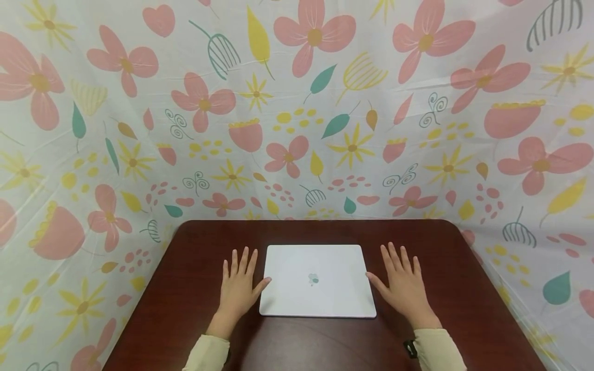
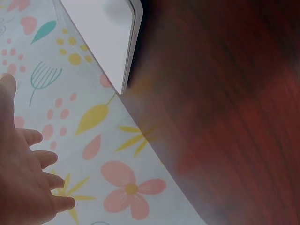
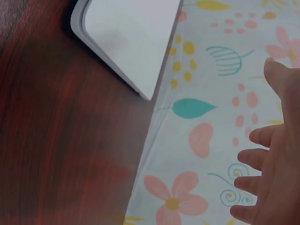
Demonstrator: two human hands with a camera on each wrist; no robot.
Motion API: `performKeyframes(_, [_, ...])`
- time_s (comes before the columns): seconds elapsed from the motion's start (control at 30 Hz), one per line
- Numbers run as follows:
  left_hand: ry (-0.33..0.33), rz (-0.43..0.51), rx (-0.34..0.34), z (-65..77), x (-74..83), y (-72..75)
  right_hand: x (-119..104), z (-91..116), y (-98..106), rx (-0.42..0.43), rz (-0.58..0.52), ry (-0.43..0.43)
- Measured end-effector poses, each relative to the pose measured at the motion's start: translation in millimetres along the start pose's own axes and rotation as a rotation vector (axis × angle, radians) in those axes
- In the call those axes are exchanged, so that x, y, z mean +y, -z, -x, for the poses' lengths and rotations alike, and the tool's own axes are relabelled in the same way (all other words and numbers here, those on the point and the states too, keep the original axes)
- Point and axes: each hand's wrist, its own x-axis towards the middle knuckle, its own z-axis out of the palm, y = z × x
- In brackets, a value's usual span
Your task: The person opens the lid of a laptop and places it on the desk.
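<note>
A closed silver laptop [image 1: 317, 296] with a small greenish logo on its lid lies flat in the middle of the dark table. On its left side is my left hand [image 1: 238, 291], fingers straight and spread, the thumb tip at the laptop's left edge. My right hand [image 1: 403, 288] mirrors it on the other side, fingers extended, its thumb tip by the right edge. Neither hand holds anything. In the left wrist view a corner of the laptop [image 2: 105, 35] shows above the left hand [image 2: 28, 173]; the right wrist view shows another laptop corner [image 3: 136, 42] beside the right hand [image 3: 274, 159].
The reddish-brown table [image 1: 315, 342] has rounded far corners. Behind it and along both sides hangs a white cloth [image 1: 287, 123] printed with flowers and leaves. A dark band [image 1: 410, 349] is on the right wrist beside a light sleeve [image 1: 438, 350].
</note>
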Motion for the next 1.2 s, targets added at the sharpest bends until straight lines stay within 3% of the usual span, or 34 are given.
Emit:
performKeyframes(0.2, [-0.013, 0.03, -0.018, 2.7, 5.5, -6.1, -7.3, -0.4, -9.0, 0.001, -0.017, 0.041])
performKeyframes(0.5, [-0.038, 0.078, -0.071, 6.9, 9.6, -15.9, -19.3, 2.3, -26.5, -0.059, -0.004, 0.083])
performKeyframes(0.7, [-0.046, 0.121, -0.091, 10.1, 12.8, -23.2, -26.0, 5.0, -39.3, -0.088, -0.052, 0.146])
performKeyframes(1.2, [-0.101, 0.223, -0.193, 17.6, 9.4, -42.2, -37.5, 18.0, -60.5, -0.253, -0.127, 0.266])
